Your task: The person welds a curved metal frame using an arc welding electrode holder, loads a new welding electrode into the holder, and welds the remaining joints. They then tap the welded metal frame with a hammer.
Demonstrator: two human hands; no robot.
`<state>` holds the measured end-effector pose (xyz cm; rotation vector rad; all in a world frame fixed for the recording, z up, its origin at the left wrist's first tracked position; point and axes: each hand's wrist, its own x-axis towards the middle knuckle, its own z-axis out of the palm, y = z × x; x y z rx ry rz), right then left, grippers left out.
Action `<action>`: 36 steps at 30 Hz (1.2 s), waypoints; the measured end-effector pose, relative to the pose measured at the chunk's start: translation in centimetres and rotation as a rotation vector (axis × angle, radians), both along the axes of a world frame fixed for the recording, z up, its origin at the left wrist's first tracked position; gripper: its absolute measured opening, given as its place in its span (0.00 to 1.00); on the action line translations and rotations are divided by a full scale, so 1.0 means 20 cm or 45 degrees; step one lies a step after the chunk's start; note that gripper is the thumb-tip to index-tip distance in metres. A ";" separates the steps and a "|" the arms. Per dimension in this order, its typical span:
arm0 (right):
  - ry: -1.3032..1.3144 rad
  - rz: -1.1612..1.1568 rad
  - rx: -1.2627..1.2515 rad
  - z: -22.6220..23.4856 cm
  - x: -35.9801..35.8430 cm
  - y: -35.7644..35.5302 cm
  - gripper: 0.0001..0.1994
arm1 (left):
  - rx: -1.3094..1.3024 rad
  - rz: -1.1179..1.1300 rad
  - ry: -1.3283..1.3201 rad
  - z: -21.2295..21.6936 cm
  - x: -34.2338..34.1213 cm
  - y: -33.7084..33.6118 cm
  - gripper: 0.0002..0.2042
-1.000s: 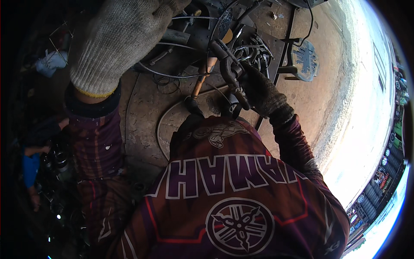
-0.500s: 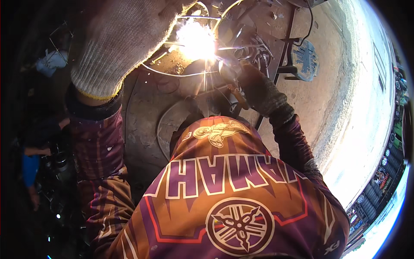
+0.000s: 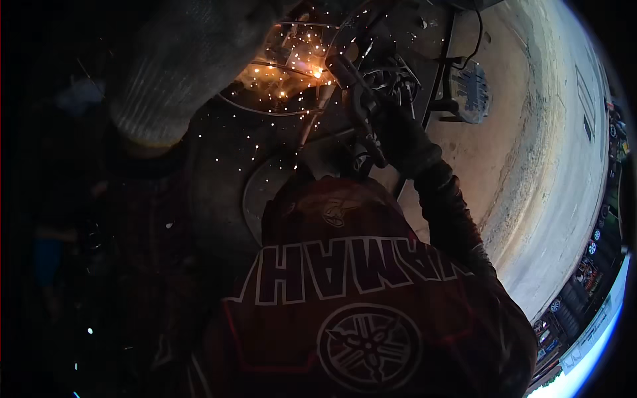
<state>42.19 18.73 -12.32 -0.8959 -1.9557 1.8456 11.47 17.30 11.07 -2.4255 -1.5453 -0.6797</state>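
My left hand (image 3: 189,73), in a pale ribbed knit glove, is raised large at the upper left. Its fingers run into shadow near the upper edge, so I cannot see whether they hold anything. My right hand (image 3: 400,136), gloved too, is wrapped round a dark welding electrode holder (image 3: 360,106) right of centre. A small orange glow (image 3: 317,72) lies just left of the holder's head, with sparks scattered around it. Around the glow are thin metal rods and a curved wire ring (image 3: 265,113), lying between my two hands.
Loose metal pieces (image 3: 395,83) lie beyond my right hand. A blue-grey plastic stool or chair (image 3: 468,93) stands on the concrete floor (image 3: 524,139) at the right. In the dark at the left, a person's arm with a blue sleeve (image 3: 48,255) shows faintly.
The bright white welding arc has gone out, leaving a small orange glow and flying sparks. The whole scene has darkened. Both hands stay nearly in place; the electrode holder has tilted slightly.
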 end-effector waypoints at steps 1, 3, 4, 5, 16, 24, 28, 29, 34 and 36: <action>0.201 -0.106 -0.376 0.00 0.01 0.00 0.27 | -0.002 -0.001 0.018 0.00 -0.01 0.00 0.08; 0.083 -0.076 -0.017 0.02 0.01 -0.01 0.28 | -0.028 0.010 0.015 0.00 -0.01 0.00 0.08; -0.214 0.074 0.673 0.03 0.00 -0.01 0.28 | -0.038 0.014 0.004 0.00 0.00 0.01 0.08; -0.216 0.073 0.673 0.05 -0.01 -0.01 0.28 | -0.045 0.008 0.003 0.01 0.01 0.01 0.08; -0.032 -0.080 -0.049 0.03 -0.01 -0.02 0.32 | -0.285 0.137 -0.225 0.03 0.02 0.00 0.08; -0.387 0.333 1.409 0.10 -0.06 0.05 0.31 | 0.253 -0.155 0.474 -0.01 -0.08 0.03 0.08; -0.336 0.208 1.138 0.00 -0.04 0.02 0.15 | -0.217 0.094 -0.189 -0.01 0.01 0.00 0.10; -0.334 0.210 1.140 0.00 -0.04 0.02 0.15 | -0.409 0.211 -0.411 -0.03 0.01 -0.01 0.10; -0.404 0.349 1.341 0.00 0.00 0.04 0.27 | -0.297 0.293 -0.240 0.04 0.06 0.00 0.08; -0.451 0.351 1.305 0.00 0.00 0.04 0.27 | -0.536 0.379 -0.333 0.08 0.09 0.01 0.08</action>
